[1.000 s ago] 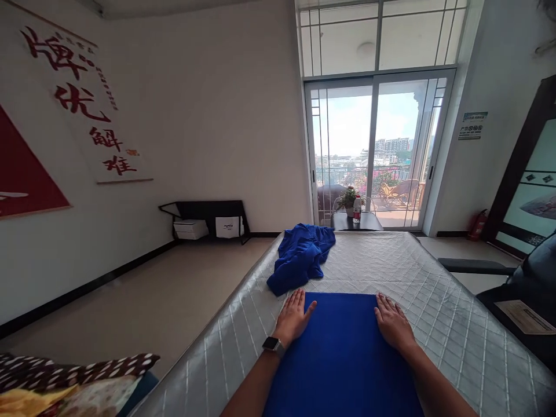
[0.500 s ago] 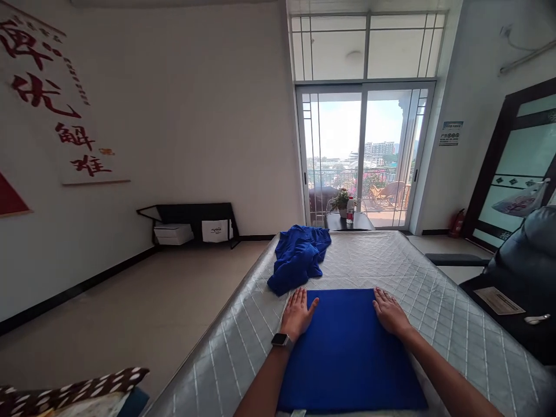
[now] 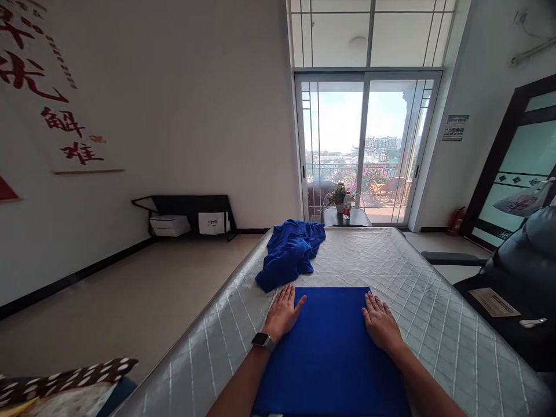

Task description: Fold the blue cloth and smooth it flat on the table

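A flat, smooth blue cloth [image 3: 332,347], squared at its far corners, lies on the silvery quilted surface [image 3: 443,324] in front of me. My left hand [image 3: 282,313] rests at its far left corner, fingers stretched out and thumb over the cloth. A watch [image 3: 262,340] is on that wrist. On the far right edge my right hand [image 3: 383,323] lies flat with fingers extended. Neither hand grips anything. Beyond my left hand sits a crumpled blue cloth [image 3: 291,252]. The near edge of the flat cloth runs to the bottom of the view.
A dark chair [image 3: 527,272] holding a card [image 3: 494,302] stands at the right. Past the far edge is a small table [image 3: 332,218] with a bottle [image 3: 346,207] and a potted plant [image 3: 340,197]. A polka-dot fabric item [image 3: 69,376] is at lower left.
The view has shifted slightly, so the cloths and both hands appear a little further left. My right hand sits slightly lower along the cloth's right edge. Both hands stay flat.
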`<action>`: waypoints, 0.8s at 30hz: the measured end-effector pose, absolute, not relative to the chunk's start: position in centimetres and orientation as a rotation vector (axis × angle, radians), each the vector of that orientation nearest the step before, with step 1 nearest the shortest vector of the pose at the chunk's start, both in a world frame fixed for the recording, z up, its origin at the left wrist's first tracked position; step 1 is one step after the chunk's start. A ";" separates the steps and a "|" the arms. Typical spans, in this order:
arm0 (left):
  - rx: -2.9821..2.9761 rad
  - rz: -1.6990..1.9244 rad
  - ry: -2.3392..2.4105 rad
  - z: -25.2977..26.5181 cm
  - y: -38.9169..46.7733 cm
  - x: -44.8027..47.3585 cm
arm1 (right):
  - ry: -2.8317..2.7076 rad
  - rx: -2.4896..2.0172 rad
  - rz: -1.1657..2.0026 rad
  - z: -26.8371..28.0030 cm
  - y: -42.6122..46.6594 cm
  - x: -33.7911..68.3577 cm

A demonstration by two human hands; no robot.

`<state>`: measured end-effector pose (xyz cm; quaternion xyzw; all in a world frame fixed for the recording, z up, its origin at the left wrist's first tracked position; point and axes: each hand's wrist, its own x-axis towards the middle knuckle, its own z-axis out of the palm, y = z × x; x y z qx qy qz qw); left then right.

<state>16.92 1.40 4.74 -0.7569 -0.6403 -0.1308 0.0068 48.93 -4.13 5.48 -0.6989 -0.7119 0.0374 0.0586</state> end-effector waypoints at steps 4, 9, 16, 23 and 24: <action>-2.380 -0.382 -2.004 5.0 1.2 16.8 | -2.139 -2.116 0.128 5.7 -4.3 49.0; -2.297 -0.467 -1.981 5.9 0.6 18.4 | -2.106 -2.094 0.179 5.9 -4.6 49.0; -2.772 -0.562 -1.395 6.5 -2.9 30.3 | -2.123 -2.070 0.145 5.8 -4.5 49.3; -2.806 -0.500 -1.466 5.7 -3.9 36.1 | -2.184 -2.053 0.063 5.3 -4.5 49.6; -2.796 -0.477 -1.506 5.6 -3.7 35.6 | -2.169 -2.050 0.067 5.3 -4.5 49.6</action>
